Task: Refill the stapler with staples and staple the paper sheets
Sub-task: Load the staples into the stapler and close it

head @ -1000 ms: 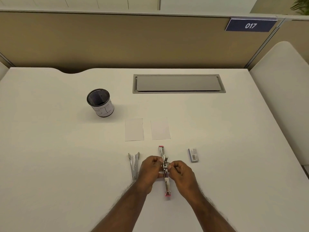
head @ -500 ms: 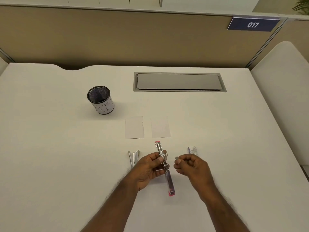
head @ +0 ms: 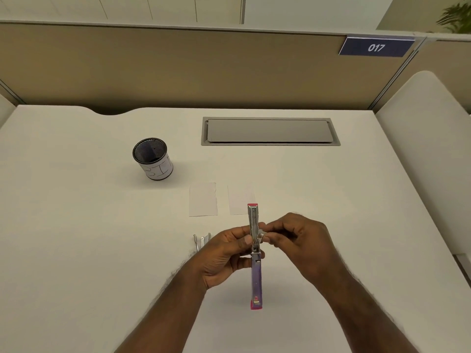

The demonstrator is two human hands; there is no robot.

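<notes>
The pink and metal stapler point(head: 256, 278) is swung fully open, lengthwise toward me, lifted above the white desk point(head: 76, 238). My left hand point(head: 226, 256) grips it at the hinge. My right hand point(head: 298, 240) pinches a small silvery staple strip point(head: 262, 234) right against the open metal channel. Two small paper sheets point(head: 203, 200) point(head: 238, 200) lie side by side just beyond the stapler. The staple box is hidden behind my right hand.
A staple remover point(head: 201, 242) lies left of my left hand, partly hidden. A black mesh pen cup point(head: 153, 159) stands at the back left. A grey cable hatch point(head: 270, 131) is set into the desk at the back. A partition wall rises behind.
My right hand went right toward the staple box, then came back to the stapler's channel holding a staple strip. My left hand has raised the stapler slightly.
</notes>
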